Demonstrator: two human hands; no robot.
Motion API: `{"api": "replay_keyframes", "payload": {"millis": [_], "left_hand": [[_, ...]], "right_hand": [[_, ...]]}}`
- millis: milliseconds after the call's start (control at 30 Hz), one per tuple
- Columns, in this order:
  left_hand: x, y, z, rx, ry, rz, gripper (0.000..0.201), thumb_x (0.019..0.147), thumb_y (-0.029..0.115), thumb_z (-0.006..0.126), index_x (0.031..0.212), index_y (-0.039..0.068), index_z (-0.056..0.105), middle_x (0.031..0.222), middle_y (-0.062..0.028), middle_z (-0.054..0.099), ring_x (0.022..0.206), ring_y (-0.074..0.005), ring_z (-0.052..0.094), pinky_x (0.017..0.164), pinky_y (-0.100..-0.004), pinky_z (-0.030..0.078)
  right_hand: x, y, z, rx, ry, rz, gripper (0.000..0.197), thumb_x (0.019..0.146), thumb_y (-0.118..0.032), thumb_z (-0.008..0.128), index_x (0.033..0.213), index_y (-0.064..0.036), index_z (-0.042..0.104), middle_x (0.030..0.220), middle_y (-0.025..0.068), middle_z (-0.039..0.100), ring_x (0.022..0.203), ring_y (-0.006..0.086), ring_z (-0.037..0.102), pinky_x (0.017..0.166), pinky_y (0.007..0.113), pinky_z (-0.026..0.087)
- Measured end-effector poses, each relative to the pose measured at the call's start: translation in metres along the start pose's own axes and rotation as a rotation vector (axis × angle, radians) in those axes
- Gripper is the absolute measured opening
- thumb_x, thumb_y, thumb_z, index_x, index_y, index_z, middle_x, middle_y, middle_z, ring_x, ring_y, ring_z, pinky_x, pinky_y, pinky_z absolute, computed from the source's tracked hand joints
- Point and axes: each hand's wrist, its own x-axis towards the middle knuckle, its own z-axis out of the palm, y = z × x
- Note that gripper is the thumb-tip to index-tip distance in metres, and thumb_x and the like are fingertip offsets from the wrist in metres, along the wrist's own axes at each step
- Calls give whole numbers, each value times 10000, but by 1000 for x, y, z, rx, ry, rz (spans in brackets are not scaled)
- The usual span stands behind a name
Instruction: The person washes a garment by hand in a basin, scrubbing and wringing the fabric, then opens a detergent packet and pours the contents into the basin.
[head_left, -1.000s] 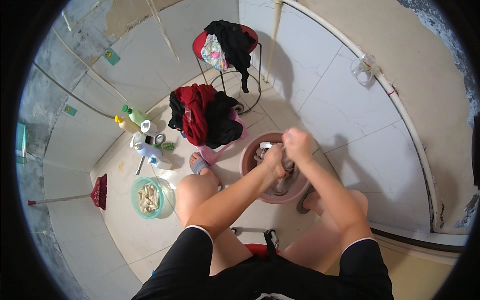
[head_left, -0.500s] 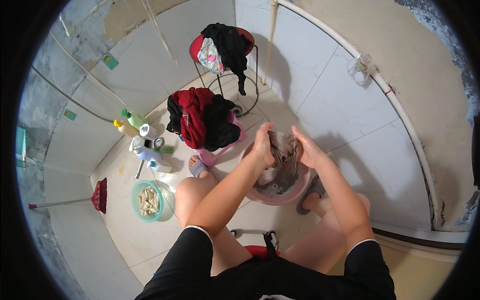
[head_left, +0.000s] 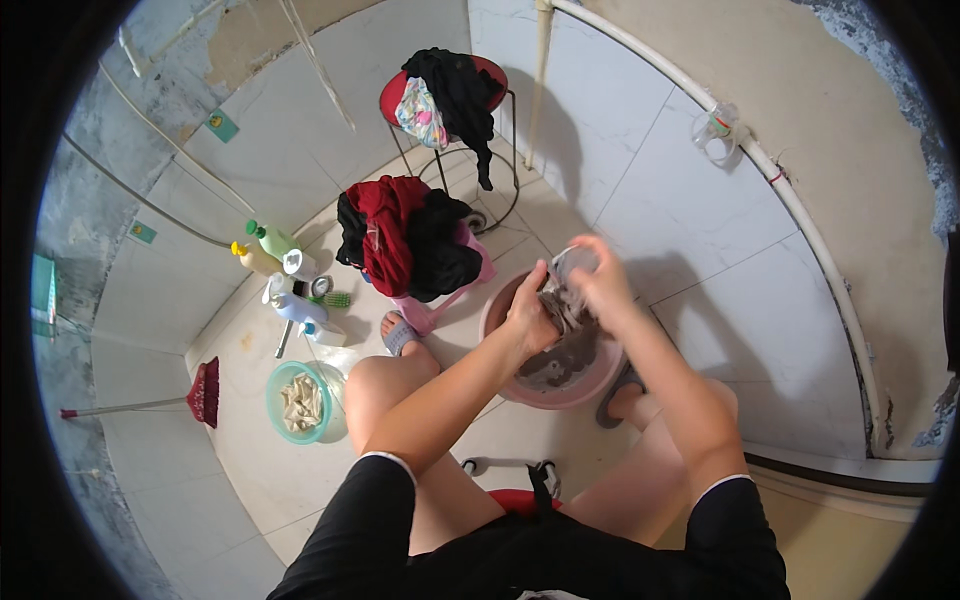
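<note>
Grey cloth [head_left: 570,310] is up between the two hands, over the pink basin [head_left: 548,402], lower part hanging just above or into murky water [head_left: 562,364]; can't tell exactly where it meets it. Right hand [head_left: 603,285]: fingers curled in, pinching a bunched upper bit of cloth; tips slightly blurred. Left hand [head_left: 530,305]: up against the cloth's left side, one digit pointing up, the others partly hidden by cloth. Can't tell whether those are closed on it.

Two-sided hold probably keeps the wet bundle from slipping. Basin sits right below the fingers and between the feet, presumably so drips fall back in and the arms reach straight down.

Beyond the left fingers, up and to their left: pink stool [head_left: 425,314] with red clothes [head_left: 385,235] and black clothes [head_left: 445,262] piled on it. Likely parked there to stay off the floor and within reach. Farther ahead of the fingers: red stool [head_left: 490,75], with black garment [head_left: 455,100] and patterned cloth [head_left: 420,115] draped over it, same logic I'd guess.

Well left of the left fingers: teal basin [head_left: 298,439] holding pale cloth [head_left: 301,402], apart from the grey one, maybe to keep the lots separate. Green brush [head_left: 338,300] lies by the bottles [head_left: 292,305], grouped out of the elbows' way, looks like.
</note>
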Motion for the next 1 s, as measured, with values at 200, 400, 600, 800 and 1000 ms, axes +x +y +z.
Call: {"api": "replay_keyframes", "payload": {"millis": [200, 400, 600, 800, 1000], "left_hand": [[84, 13, -79, 229, -338, 97, 351, 920, 350, 422, 914, 50, 604, 803, -108, 612, 741, -221, 596, 712, -349, 493], [23, -14, 42, 160, 403, 85, 309, 942, 275, 345, 928, 79, 584, 904, -86, 616, 851, -255, 619, 741, -406, 493], [98, 0, -64, 276, 294, 158, 205, 912, 194, 422, 960, 50, 559, 918, -112, 608, 802, -226, 602, 674, -423, 498], [66, 9, -55, 79, 149, 228, 177, 899, 191, 468, 876, 44, 564, 824, -94, 603, 736, -233, 588, 671, -423, 497], [18, 11, 14, -11, 205, 47, 360, 918, 340, 430, 1026, 34, 586, 1040, -133, 631, 973, -300, 594, 929, -468, 435]], "right_hand": [[-79, -27, 52, -473, -71, -732, 130, 660, -163, 699, 654, -120, 577, 645, 60, 577, 587, 272, 592, 523, 373, 471], [9, 15, -4, -612, 305, -447, 187, 799, -159, 644, 671, -42, 574, 598, 184, 569, 545, 378, 561, 466, 430, 426], [-32, 3, 36, -500, 145, -646, 185, 809, -177, 632, 668, -63, 599, 580, 144, 569, 542, 344, 567, 495, 423, 433], [-33, -9, 41, -424, 173, -642, 189, 802, -174, 631, 649, -72, 584, 588, 129, 560, 541, 331, 563, 506, 406, 431], [6, 10, 18, -86, 245, -72, 310, 862, -294, 631, 707, -29, 591, 618, 108, 571, 619, 208, 586, 567, 369, 429]]}}
